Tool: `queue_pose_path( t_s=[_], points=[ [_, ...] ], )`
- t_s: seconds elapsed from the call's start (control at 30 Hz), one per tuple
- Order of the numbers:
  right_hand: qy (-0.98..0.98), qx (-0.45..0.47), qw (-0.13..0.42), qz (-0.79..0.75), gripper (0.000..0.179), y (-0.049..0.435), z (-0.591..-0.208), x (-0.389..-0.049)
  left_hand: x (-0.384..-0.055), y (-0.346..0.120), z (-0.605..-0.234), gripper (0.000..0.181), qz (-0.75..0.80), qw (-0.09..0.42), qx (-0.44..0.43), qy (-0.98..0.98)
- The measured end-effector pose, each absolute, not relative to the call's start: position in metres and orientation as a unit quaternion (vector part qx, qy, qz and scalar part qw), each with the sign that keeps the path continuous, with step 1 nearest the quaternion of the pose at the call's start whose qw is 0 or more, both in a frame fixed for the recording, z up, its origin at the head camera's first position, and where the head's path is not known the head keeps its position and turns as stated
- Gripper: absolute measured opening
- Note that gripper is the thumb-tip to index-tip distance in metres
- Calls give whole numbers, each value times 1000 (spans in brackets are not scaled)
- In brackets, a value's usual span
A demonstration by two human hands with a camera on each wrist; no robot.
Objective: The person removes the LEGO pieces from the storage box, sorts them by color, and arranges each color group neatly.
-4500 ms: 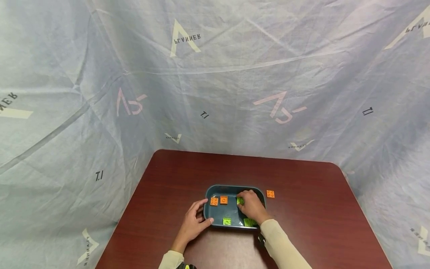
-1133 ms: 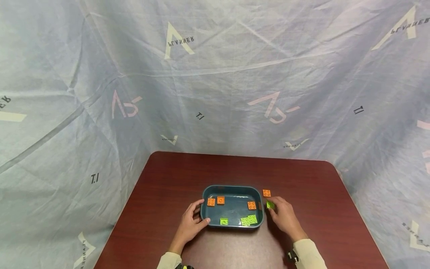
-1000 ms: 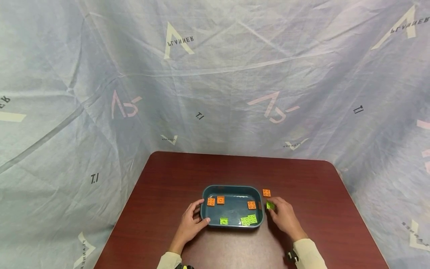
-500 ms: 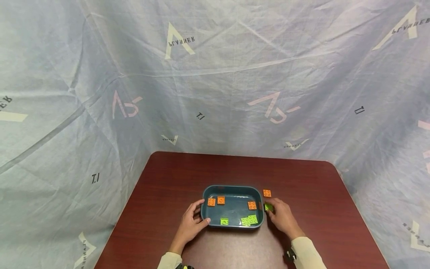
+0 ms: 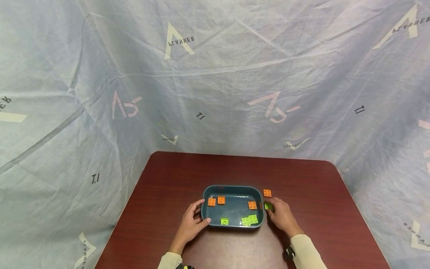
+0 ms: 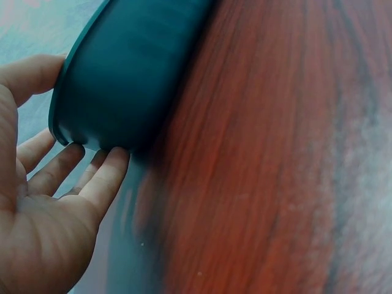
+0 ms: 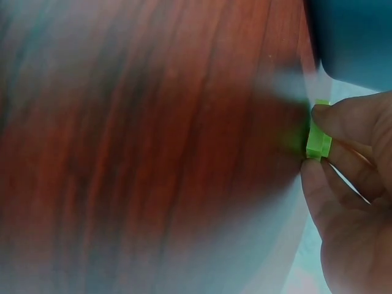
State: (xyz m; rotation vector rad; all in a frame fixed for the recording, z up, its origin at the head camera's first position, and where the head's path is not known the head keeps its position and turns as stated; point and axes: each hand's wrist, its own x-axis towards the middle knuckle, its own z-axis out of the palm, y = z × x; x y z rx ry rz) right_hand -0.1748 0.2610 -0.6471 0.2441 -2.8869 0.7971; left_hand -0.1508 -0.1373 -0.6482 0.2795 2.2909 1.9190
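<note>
The right grip (image 5: 283,216) pinches a green brick (image 7: 317,139) by its edges, just outside the right end of the tray (image 5: 233,209); the left grip (image 5: 189,225), fingers spread, touches the opposite end. Possible faults: slippage from so shallow a hold, or a knock shifting the tray.

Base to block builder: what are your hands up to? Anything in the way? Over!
Left hand touching tray. Right hand pinching green block, outside tray's right end. Might get in the way: orange block outside tray, just beyond.
</note>
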Motion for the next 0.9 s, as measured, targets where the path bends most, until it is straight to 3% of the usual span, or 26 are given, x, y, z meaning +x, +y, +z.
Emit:
queue_pose_path(
  t_s=[0.63, 0.9],
  points=[
    [-960, 82, 60, 262, 43, 262, -647, -179, -150, -138, -650, 77, 644, 71, 91, 757],
    [-951, 78, 82, 289, 37, 260, -631, -178, -151, -137, -651, 78, 644, 67, 97, 756]
  ],
)
